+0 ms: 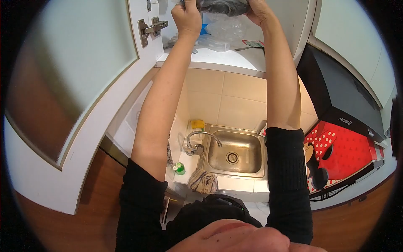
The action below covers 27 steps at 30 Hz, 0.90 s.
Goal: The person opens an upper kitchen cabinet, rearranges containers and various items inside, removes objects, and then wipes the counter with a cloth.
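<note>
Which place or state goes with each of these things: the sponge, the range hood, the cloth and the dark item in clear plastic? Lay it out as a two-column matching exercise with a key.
1. Sponge
2. Range hood
3. Cloth
4. Dark item in clear plastic

A. Crumpled, at the near left corner of the sink
B. Between the left hand and right hand
C. Behind the faucet
D. Above the red cover

Pairs: 1-C, 2-D, 3-A, 4-B
</note>
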Each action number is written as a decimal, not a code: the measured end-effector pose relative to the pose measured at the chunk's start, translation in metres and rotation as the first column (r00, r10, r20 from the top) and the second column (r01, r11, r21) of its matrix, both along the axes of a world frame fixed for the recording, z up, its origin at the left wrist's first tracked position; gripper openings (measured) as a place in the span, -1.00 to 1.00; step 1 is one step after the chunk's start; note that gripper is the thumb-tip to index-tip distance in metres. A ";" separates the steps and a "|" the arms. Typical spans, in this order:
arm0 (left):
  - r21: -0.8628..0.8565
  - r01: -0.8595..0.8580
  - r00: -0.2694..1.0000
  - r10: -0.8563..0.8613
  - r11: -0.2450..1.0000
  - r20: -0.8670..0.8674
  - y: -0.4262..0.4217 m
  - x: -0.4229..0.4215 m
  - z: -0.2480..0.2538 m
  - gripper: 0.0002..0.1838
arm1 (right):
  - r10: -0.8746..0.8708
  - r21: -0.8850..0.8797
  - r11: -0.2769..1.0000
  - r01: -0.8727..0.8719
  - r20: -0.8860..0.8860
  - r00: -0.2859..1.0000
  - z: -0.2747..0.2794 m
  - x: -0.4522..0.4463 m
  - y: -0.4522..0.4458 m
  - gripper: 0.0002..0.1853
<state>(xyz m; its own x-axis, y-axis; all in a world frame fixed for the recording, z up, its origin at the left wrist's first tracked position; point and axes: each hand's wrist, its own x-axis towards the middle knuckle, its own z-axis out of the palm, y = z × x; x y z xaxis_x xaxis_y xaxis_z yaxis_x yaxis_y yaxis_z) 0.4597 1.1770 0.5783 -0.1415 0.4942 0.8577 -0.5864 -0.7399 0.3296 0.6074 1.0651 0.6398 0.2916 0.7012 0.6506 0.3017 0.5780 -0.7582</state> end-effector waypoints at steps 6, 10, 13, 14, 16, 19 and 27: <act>0.073 0.306 0.946 -0.311 0.949 0.088 0.017 0.006 -0.003 -0.56 | -0.071 -0.028 0.997 0.072 0.026 0.997 0.005 0.002 -0.003 -0.49; 0.026 0.209 0.977 -0.210 0.978 0.048 -0.001 -0.001 -0.001 -0.58 | -0.071 0.107 0.991 0.078 -0.068 0.995 0.003 -0.016 -0.006 -0.55; 0.028 0.128 0.991 -0.129 0.991 0.034 -0.006 -0.002 0.001 -0.62 | -0.025 0.121 0.992 0.031 -0.050 0.998 0.003 -0.014 -0.007 -0.58; 0.020 0.120 0.993 -0.120 0.993 0.019 -0.004 -0.001 0.001 -0.63 | 0.006 0.127 0.992 -0.002 -0.031 0.999 0.004 -0.013 -0.008 -0.59; 0.002 0.103 0.995 -0.103 0.995 -0.011 -0.001 -0.001 0.001 -0.67 | 0.070 0.126 0.990 -0.069 -0.003 0.998 0.004 -0.010 -0.007 -0.62; -0.050 0.164 0.986 -0.163 0.985 0.024 -0.005 0.000 0.003 -0.73 | 0.132 0.125 0.984 -0.130 -0.004 0.991 0.005 -0.013 -0.007 -0.66; -0.069 0.126 0.992 -0.128 0.990 -0.022 -0.006 -0.003 0.005 -0.76 | 0.220 0.139 0.966 -0.218 0.000 0.975 0.004 -0.013 -0.009 -0.74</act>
